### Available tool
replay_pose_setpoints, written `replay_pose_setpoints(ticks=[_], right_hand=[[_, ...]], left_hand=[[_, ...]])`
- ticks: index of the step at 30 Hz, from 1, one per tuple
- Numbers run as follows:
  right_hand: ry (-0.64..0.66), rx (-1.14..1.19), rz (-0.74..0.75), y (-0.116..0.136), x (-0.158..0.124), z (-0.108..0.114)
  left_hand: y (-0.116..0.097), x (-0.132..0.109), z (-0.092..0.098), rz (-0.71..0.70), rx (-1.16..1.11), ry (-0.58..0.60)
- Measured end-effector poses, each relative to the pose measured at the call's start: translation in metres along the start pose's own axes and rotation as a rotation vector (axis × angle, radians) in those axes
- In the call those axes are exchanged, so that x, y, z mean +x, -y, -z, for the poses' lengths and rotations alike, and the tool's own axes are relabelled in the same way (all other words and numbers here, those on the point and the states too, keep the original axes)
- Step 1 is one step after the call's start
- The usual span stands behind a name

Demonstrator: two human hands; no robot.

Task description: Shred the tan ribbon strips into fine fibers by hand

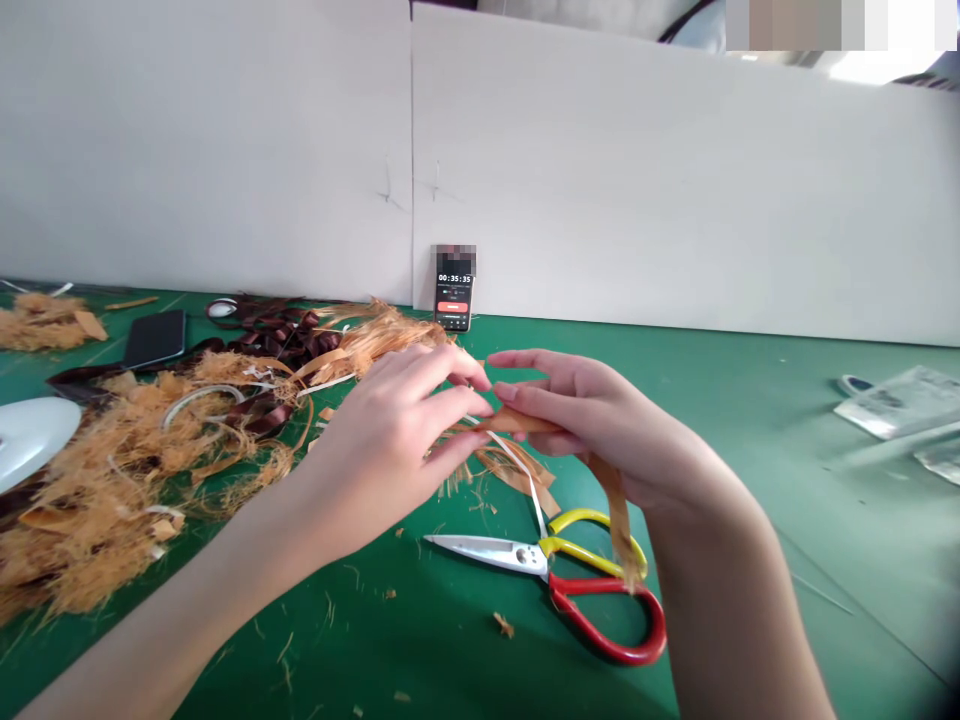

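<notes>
My left grip (390,450) and right grip (592,430) pinch a tan fibre strip (517,422) above the green table (750,470); scissors (487,553) lie at six o'clock, a timer phone (454,295) at twelve against white boards (600,170).

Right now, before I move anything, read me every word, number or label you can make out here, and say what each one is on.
"00:35:35": large digits on the screen of the phone standing against the white board.
The red button and small lines on that screen: too small to read.
The plastic packet at the right: its print is too blurred to read.
</notes>
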State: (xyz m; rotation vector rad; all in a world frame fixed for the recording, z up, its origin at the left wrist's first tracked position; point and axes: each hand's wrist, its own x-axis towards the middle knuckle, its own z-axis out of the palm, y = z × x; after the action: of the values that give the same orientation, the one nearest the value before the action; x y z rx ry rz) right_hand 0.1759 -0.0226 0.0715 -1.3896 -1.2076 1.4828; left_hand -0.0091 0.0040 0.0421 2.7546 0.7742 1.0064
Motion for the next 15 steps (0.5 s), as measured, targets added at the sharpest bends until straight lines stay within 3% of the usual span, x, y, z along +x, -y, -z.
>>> replay_pose_setpoints(ticks=[4, 10, 15], right_hand=[[0.042, -0.102, 0.035, -0.002, 0.001, 0.003], [-0.032, -0.483, 0.294, -0.007, 0.004, 0.008], [0.031, -0.530, 0.567, -0.008, 0.001, 0.000]], left_hand=[[0.002, 0.002, -0.001, 0.040, -0.059, -0.002], [0.002, 0.005, 0.008, 0.400, -0.348, 0.119], [0.007, 0.005, 0.009, 0.607, -0.570, 0.263]])
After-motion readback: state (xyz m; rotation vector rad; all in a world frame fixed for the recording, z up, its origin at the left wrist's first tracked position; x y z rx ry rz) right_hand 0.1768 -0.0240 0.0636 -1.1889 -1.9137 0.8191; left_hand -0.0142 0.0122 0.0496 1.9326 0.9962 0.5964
